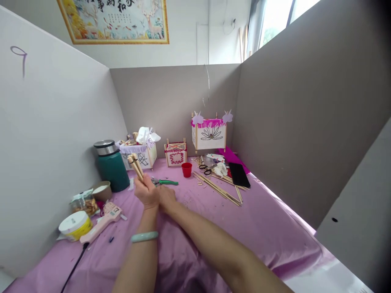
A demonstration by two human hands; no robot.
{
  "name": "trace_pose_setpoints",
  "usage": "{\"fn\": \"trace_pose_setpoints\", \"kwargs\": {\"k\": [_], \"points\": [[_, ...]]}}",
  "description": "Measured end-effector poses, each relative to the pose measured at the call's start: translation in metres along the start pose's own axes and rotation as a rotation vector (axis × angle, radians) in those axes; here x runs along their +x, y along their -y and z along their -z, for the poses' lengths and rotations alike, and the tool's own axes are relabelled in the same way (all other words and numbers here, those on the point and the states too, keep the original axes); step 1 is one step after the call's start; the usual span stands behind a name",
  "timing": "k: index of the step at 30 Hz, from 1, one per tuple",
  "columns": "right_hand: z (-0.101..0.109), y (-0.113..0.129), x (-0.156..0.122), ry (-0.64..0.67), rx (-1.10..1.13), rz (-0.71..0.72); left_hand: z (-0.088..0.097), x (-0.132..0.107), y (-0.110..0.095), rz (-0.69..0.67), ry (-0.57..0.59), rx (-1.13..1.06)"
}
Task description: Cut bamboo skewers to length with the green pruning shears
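My left hand (pixel 146 191), wearing a pale green bangle (pixel 144 236), grips a small bundle of wooden sticks (pixel 136 165) that points up and away from me. My right hand (pixel 167 198) sits against the left, its fingers partly hidden behind it, so I cannot tell whether it holds anything. Just beyond both hands, green-handled pliers (pixel 167 182) lie on the pink cloth (pixel 214 232), not touching either hand as far as I can see.
Grey partitions enclose the pink-covered table. At left stand a teal flask (pixel 112 171), pink glue gun (pixel 102 221) and white tub (pixel 75 226). Wooden-stick lanterns (pixel 209 136) stand at the back, near a red cup (pixel 186 169), scissors (pixel 205 169), a black phone (pixel 239 175) and loose sticks (pixel 216 188).
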State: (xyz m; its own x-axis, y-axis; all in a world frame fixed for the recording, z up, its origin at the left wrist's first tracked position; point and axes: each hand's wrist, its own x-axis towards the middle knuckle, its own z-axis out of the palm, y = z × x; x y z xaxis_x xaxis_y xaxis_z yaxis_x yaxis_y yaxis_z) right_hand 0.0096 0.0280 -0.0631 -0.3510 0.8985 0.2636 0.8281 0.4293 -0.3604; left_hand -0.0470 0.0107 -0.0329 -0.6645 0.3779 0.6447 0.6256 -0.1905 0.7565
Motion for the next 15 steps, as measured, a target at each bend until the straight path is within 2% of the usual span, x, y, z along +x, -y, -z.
{"fn": "trace_pose_setpoints", "kwargs": {"k": [2, 4, 7, 9, 10, 12, 15], "points": [[0.013, -0.017, -0.009, -0.041, -0.029, 0.005, -0.002, 0.001, -0.001, -0.017, 0.071, 0.033], [0.036, -0.047, -0.021, -0.087, -0.087, -0.046, -0.004, 0.004, -0.001, 0.017, 0.135, 0.079], [0.076, -0.107, -0.04, -0.138, -0.272, -0.241, -0.007, 0.01, 0.005, 0.093, 0.329, 0.226], [0.093, -0.144, -0.052, -0.077, -0.339, -0.44, -0.01, 0.012, 0.012, 0.135, 0.515, 0.368], [0.098, -0.158, -0.057, -0.062, -0.346, -0.48, -0.012, 0.012, 0.016, 0.166, 0.596, 0.423], [0.1, -0.177, -0.065, 0.0, -0.346, -0.522, -0.016, 0.01, 0.023, 0.24, 0.686, 0.465], [0.095, -0.184, -0.068, 0.056, -0.323, -0.523, -0.023, 0.007, 0.028, 0.345, 0.685, 0.448]]}}
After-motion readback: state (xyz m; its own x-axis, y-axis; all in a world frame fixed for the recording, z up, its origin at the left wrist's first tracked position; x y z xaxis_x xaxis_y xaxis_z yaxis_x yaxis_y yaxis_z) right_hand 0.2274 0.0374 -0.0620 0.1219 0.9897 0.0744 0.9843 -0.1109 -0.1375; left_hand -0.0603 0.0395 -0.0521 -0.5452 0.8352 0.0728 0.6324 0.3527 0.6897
